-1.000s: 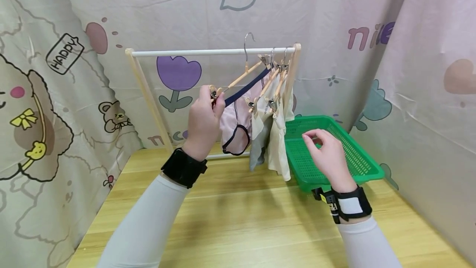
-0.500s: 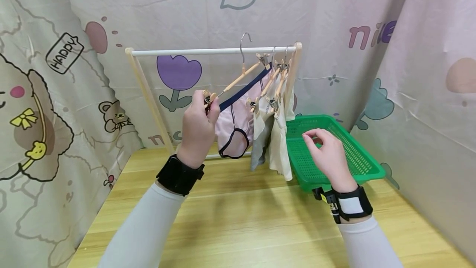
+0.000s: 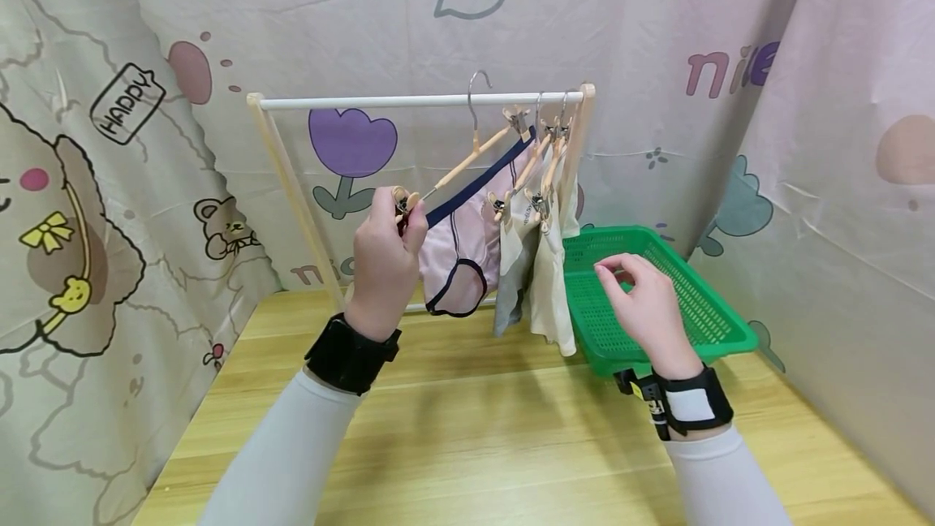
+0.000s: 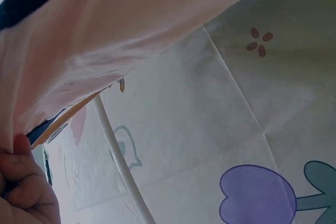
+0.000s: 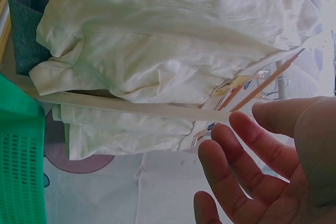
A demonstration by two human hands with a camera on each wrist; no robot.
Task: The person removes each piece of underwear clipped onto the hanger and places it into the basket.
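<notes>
A small wooden rack with a white rail (image 3: 365,102) stands on the wooden table (image 3: 475,437). A wooden clip hanger (image 3: 467,157) hangs from the rail and carries pink underwear with navy trim (image 3: 456,246) (image 4: 121,35). My left hand (image 3: 383,254) pinches the clip at the hanger's near end. Two more hangers at the rail's right end hold cream and grey garments (image 3: 536,266) (image 5: 157,61). My right hand (image 3: 643,303) (image 5: 262,156) hovers with loosely curled fingers over the green basket (image 3: 701,323), holding nothing.
Cartoon-print curtains (image 3: 109,144) close in the table on three sides. The rack's slanted left leg (image 3: 295,193) stands behind my left hand. The green basket (image 5: 18,156) sits at the table's right, beside the rack's right post (image 3: 577,153).
My left hand has drawn the hanger's near end a little to the left and down, and the hook slid slightly left along the rail. The right hand has stayed in place.
</notes>
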